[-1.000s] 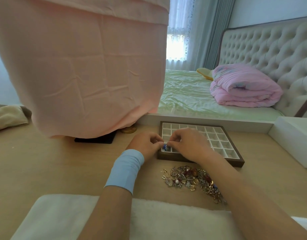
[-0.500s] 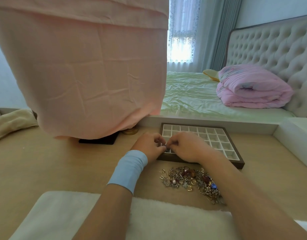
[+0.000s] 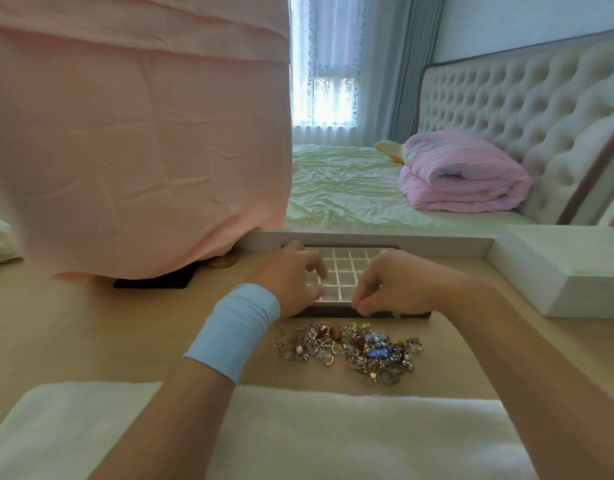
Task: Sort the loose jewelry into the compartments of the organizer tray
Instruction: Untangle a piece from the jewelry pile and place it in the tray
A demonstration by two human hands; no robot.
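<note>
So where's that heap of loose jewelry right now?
In the head view, the jewelry heap lies on the wooden desk, slightly right of centre, just in front of the organizer tray on the person's side.

Nothing readable is showing in this view: no text, label, brand, number or sign on any surface, near or far.
</note>
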